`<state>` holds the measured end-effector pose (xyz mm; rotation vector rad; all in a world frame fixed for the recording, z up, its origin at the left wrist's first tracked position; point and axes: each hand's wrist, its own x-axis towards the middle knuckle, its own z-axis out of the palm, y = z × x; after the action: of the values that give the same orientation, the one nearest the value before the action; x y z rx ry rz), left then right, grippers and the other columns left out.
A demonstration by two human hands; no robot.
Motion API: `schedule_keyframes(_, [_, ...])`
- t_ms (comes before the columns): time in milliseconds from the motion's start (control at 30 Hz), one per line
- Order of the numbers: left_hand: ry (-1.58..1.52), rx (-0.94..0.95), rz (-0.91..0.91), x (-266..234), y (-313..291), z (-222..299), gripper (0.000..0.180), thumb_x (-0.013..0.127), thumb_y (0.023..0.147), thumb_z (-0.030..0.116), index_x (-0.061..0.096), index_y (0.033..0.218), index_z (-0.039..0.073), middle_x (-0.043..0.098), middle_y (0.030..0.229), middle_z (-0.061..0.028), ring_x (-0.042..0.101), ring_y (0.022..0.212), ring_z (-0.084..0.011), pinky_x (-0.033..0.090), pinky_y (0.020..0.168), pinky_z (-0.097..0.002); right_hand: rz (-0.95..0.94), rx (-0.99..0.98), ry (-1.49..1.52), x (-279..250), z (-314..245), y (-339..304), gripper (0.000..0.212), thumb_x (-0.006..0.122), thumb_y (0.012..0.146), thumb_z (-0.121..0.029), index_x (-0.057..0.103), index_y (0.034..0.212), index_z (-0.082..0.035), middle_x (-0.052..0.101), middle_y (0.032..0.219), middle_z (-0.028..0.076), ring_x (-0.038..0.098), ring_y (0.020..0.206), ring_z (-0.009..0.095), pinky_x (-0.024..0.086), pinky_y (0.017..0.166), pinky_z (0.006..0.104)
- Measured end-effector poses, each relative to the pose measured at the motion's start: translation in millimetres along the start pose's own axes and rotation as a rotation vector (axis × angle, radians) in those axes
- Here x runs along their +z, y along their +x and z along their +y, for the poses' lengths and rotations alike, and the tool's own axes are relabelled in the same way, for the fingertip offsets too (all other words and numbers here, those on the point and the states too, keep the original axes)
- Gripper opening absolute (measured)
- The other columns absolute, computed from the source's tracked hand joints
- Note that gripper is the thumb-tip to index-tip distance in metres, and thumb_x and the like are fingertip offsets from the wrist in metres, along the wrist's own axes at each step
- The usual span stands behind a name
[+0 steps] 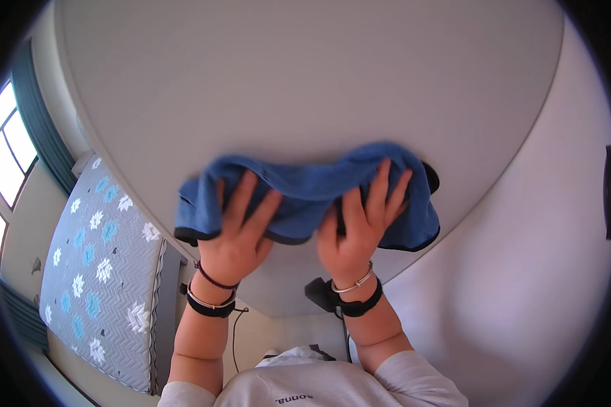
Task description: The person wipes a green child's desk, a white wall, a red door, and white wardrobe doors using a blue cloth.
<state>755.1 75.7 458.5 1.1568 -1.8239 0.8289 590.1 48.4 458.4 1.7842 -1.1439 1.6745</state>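
Observation:
A blue cloth [305, 184] with dark edging lies bunched and wrinkled across a large pale grey flat surface [305, 74]. My left hand [234, 234] is on its left part, fingers spread and pressed into the folds. On the right part, my right hand [360, 227] grips the cloth in the same way, thumb toward the middle. Some fingertips sink into the fabric, and both hands are slightly blurred. The cloth's far edge stands up in soft folds beyond the fingers.
At the left is a bed or mattress [102, 251] with a grey floral cover, and beyond it a window [10, 159] with teal curtains [41, 122]. A white wall [523, 271] runs along the right. Black bands circle both my wrists; a thin cable [235, 339] hangs below.

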Motion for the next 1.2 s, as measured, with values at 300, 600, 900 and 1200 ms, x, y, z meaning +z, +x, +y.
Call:
schedule_keyframes(300, [0.088, -0.144, 0.076, 8, -64, 2, 0.036, 0.062, 0.065, 0.011, 0.062, 0.101, 0.012, 0.049, 0.122, -0.0159, 0.042, 0.114, -0.0419, 0.033, 0.095, -0.0503, -0.356, -0.096, 0.106, 9, -18, -102, 0.036, 0.060, 0.071, -0.017, 0.060, 0.105, -0.006, 0.041, 0.130, 0.023, 0.027, 0.120, 0.053, 0.024, 0.096, 0.0612])
schedule_keyframes(600, [0.248, -0.222, 0.217, -48, 9, -49, 0.047, 0.058, 0.074, 0.015, 0.052, 0.120, 0.007, 0.042, 0.133, -0.0178, 0.038, 0.122, -0.0402, 0.035, 0.094, -0.0459, -0.183, -0.289, 0.162, 9, -68, 29, 0.037, 0.059, 0.073, -0.009, 0.057, 0.109, -0.001, 0.040, 0.130, 0.024, 0.033, 0.119, 0.048, 0.023, 0.103, 0.0537])
schedule_keyframes(900, [-0.092, -0.231, -0.075, 29, -172, -52, 0.037, 0.058, 0.073, 0.026, 0.061, 0.105, 0.008, 0.052, 0.116, -0.0142, 0.040, 0.118, -0.0384, 0.024, 0.100, -0.0556, -0.674, -0.442, 0.249, 54, -55, -152, 0.036, 0.062, 0.073, -0.014, 0.056, 0.103, 0.003, 0.046, 0.123, 0.023, 0.038, 0.120, 0.041, 0.023, 0.100, 0.0608])
schedule_keyframes(1200, [-1.019, -0.152, -0.037, -11, -71, -118, 0.036, 0.062, 0.070, 0.018, 0.057, 0.102, 0.001, 0.053, 0.115, -0.0225, 0.055, 0.098, -0.0401, 0.047, 0.078, -0.0420, -0.380, -0.357, 0.102, 46, -129, -48, 0.028, 0.062, 0.075, -0.017, 0.060, 0.098, -0.002, 0.046, 0.124, 0.023, 0.038, 0.123, 0.037, 0.020, 0.099, 0.0627])
